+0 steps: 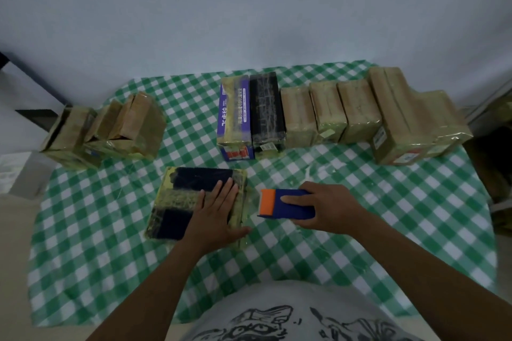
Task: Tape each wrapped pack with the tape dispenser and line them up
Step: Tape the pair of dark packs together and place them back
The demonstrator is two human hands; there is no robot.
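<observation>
A dark blue pack wrapped in yellowish film (182, 196) lies flat on the checked cloth in front of me. My left hand (219, 210) presses flat on its right half, fingers straight. Just to the right, my right hand (329, 209) grips a blue tape dispenser with an orange front (285, 203), its orange end pointing at the pack's right edge. Behind them, several wrapped packs stand side by side in a row (327, 111), from a purple-blue one (235, 119) to a large tan one (401, 119).
A cluster of tan wrapped packs (110, 130) sits at the back left of the green-and-white checked table (388, 216). A pale wall rises behind the table. Dark clutter lies beyond the table's right edge.
</observation>
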